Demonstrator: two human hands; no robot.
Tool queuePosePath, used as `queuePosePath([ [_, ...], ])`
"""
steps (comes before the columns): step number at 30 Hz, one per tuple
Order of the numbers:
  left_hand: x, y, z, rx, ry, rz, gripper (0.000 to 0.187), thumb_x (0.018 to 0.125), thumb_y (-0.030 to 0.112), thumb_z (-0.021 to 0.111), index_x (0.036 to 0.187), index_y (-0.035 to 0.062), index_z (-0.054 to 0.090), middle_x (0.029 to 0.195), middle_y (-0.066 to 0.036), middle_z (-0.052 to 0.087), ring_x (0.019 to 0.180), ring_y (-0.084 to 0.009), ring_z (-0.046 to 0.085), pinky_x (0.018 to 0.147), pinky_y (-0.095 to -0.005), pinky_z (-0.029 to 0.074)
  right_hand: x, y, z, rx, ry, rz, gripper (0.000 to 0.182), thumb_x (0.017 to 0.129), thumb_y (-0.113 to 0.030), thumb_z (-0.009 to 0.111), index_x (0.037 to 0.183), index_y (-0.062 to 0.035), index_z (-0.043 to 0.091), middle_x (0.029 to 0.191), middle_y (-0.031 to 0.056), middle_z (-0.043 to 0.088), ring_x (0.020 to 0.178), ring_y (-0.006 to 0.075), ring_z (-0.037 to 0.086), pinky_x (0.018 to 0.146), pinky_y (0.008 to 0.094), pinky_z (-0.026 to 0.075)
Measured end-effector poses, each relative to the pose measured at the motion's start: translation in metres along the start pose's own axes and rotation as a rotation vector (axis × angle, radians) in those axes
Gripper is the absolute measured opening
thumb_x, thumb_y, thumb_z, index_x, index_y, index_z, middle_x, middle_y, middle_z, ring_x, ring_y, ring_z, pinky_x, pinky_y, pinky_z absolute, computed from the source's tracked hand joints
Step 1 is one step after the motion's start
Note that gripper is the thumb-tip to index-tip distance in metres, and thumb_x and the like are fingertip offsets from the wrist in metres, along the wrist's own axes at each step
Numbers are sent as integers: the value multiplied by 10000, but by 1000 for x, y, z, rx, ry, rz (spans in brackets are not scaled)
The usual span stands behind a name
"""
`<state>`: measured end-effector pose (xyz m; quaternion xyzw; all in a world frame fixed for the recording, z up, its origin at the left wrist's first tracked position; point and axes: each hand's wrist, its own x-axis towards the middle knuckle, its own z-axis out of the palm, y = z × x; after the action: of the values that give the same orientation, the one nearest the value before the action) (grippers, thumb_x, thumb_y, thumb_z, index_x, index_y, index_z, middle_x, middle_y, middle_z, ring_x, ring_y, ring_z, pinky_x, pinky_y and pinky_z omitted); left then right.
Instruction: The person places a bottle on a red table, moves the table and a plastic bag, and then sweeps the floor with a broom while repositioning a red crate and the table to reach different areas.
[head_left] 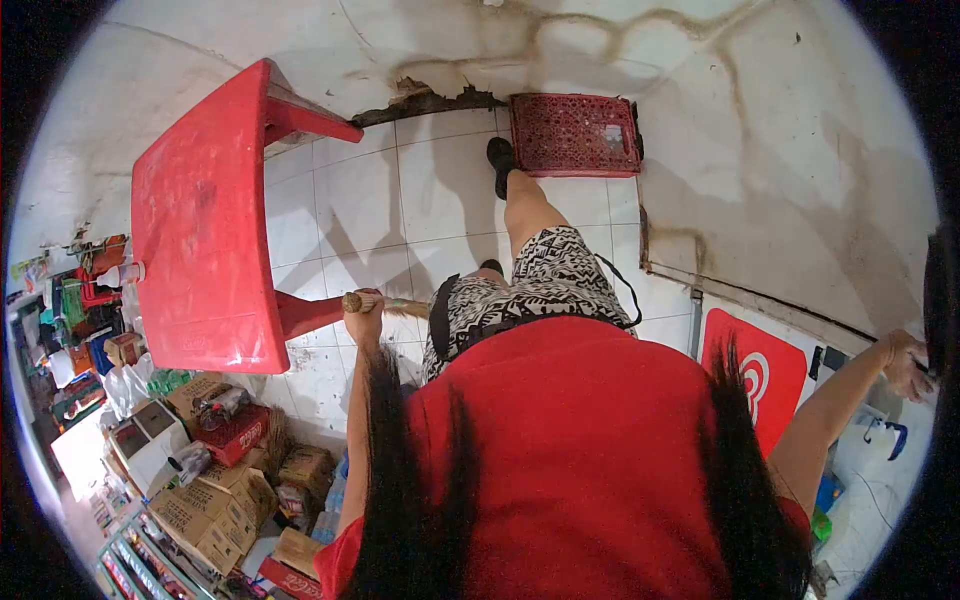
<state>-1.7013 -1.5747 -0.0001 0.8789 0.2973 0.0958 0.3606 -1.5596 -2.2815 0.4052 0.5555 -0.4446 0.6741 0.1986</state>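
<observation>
Left hand (pixel 364 322) fingers clenched on broom handle (pixel 385 303) beside red table (pixel 205 220). Right hand (pixel 908 362) grip indeterminate. Tiled floor (pixel 400 210) sweeping judged unfinished; stains remain.

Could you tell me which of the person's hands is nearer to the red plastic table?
The left hand, gripping a broom handle, is right beside the red plastic table; the right hand is far across at the opposite wall.

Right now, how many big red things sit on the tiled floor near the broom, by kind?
Red plastic table: 1
Red crate: 1
Total: 2
The left hand holds the broom handle beside the table.
</observation>
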Motion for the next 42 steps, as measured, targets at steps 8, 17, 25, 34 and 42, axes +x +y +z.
queuePosePath([
  [8,-30,8,2,-206,8,120,200,574,70,614,741,25,515,672,-64,544,626,-147,529,571,-252,417,-5,1,10,23,16,-10,660,748,-533,244,1221,-80,163,1182,257,212,1034,382,303,829,448,278],
  [17,-52,-9,-8,26,-23,-80,241,531,126,630,716,28,511,676,-113,547,646,-239,543,575,-318,416,-5,2,-2,191,-108,-9,658,747,-538,234,1234,-112,116,1216,257,136,1057,404,265,839,459,271],
  [25,-43,-15,0,23,-103,-20,215,509,107,623,677,39,509,631,-92,525,607,-235,528,563,-306,408,4,20,22,178,-208,-21,766,683,-617,235,1212,-82,91,1200,279,73,1071,410,187,834,481,221],
  [34,-23,28,14,-150,-248,186,225,541,84,624,742,72,523,753,-76,510,677,-220,514,608,-277,409,-1,24,23,318,6,-192,787,633,-601,401,1179,-54,255,1100,327,210,1011,411,249,800,459,266],
  [42,-33,62,27,-87,-272,403,277,528,64,628,782,79,521,791,-76,500,742,-241,488,664,-297,400,8,49,58,338,93,-250,855,567,-714,317,1059,-16,363,1001,278,320,888,366,335,689,473,292],
])
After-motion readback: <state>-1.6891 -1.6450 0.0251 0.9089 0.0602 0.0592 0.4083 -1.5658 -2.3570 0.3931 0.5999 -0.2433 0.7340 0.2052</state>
